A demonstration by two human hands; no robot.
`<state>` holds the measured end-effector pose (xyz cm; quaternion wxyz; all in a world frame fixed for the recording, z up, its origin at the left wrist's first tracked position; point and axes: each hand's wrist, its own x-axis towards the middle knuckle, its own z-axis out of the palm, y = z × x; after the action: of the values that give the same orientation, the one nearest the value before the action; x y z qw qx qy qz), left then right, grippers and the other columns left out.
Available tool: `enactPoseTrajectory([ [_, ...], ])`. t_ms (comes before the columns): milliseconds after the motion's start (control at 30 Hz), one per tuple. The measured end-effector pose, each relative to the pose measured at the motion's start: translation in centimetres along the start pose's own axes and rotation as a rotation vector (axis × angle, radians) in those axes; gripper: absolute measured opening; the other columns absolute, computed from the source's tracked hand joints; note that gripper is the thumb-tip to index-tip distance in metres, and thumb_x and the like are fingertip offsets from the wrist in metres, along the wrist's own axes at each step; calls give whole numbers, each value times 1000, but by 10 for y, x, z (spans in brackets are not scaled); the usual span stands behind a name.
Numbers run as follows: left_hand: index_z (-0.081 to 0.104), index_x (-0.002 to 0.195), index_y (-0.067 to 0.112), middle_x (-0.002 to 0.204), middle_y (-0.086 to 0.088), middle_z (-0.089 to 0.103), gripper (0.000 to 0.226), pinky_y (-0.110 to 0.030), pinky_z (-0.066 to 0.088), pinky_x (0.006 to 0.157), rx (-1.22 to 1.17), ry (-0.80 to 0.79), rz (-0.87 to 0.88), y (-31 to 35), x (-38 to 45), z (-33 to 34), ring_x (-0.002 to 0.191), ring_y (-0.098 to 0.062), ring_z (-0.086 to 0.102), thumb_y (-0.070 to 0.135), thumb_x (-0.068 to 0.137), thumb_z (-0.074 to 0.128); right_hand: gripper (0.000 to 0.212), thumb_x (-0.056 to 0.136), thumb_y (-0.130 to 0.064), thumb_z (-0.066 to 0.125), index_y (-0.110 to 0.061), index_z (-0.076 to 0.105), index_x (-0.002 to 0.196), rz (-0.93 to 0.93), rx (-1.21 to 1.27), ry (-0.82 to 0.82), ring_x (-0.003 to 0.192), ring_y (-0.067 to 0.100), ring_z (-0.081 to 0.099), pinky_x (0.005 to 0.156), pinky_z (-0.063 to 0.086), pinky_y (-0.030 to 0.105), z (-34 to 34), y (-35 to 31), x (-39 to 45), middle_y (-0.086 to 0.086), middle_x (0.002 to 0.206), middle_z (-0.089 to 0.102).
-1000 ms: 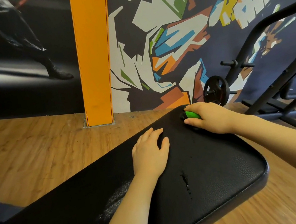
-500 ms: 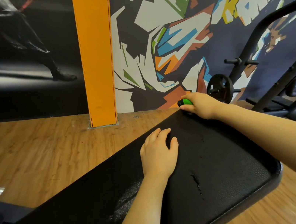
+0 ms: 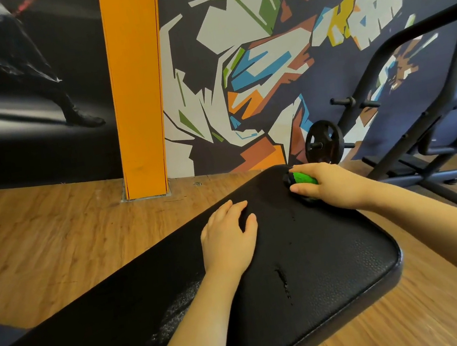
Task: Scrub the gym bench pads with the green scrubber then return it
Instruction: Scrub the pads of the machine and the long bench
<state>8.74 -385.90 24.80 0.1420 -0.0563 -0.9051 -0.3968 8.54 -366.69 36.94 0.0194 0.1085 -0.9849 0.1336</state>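
— Fingers [image 3: 303, 189] of the right hand [image 3: 334, 186] curl round the green scrubber [image 3: 304, 178], back from the far edge of the bench pad [image 3: 340, 260] toward its far right corner.
— So scrubbing goes on?
— I judge so. Its black base touches the pad below the fingers; the left hand [image 3: 229, 240] rests flat, fingers loosely spread.

Bench pad [image 3: 340, 260]: black pebbled vinyl or leather-look, faint sheen, piped edge; dull whitish scuffed patch and a small tear nearer than the grip. Scrubber [image 3: 304, 178] in right hand [image 3: 334, 184]: glossy green plastic over dark base. Floor [image 3: 53, 245]: wood-grain planks, satin. Weight plate [image 3: 322, 143] beyond grip: matt black. Rack frame [image 3: 422, 118]: painted metal tube, semi-matt.
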Motion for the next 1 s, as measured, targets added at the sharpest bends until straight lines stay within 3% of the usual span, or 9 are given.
enactPoseTrajectory([
  [133, 40, 144, 37, 155, 9, 33, 45, -40, 20, 117, 5, -2, 2, -1, 1, 0, 144, -11, 25, 45, 100, 41, 50, 98, -38, 53, -16, 47, 142, 0, -30, 34, 118, 21, 55, 104, 43, 38, 6, 2, 0, 4, 135, 56],
  [433, 36, 147, 29, 156, 1, 33, 45, -42, 27, 116, 127, -112, 37, 8, 4, -10, 145, -16, 25, 40, 104, 35, 50, 99, -33, 54, -10, 45, 143, 30, -57, 49, 122, 27, 53, 103, 39, 36, 7, -5, 0, 11, 137, 55],
  [633, 35, 149, 28, 157, -3, 30, 46, -42, 23, 117, 135, -42, 25, 11, -20, -12, 146, -20, 25, 41, 105, 31, 48, 98, -33, 55, -9, 50, 139, 6, -75, 66, 120, 28, 54, 102, 39, 36, 5, -11, -9, 11, 133, 58],
  [800, 26, 152, 29, 161, 1, 19, 49, -42, 13, 121, 105, -83, -7, 9, -34, -2, 149, -19, 12, 43, 105, 27, 49, 98, -35, 54, -12, 48, 142, -70, -229, -41, 135, 24, 43, 111, 31, 34, 3, -23, -19, 7, 150, 44],
  [1000, 30, 152, 21, 160, 4, 24, 50, -35, 14, 122, 7, -27, -65, 5, -34, 0, 148, -12, 16, 39, 106, 26, 49, 102, -41, 43, -14, 48, 143, -105, -334, -52, 144, 19, 31, 116, 24, 34, 16, -37, -23, 6, 155, 38],
])
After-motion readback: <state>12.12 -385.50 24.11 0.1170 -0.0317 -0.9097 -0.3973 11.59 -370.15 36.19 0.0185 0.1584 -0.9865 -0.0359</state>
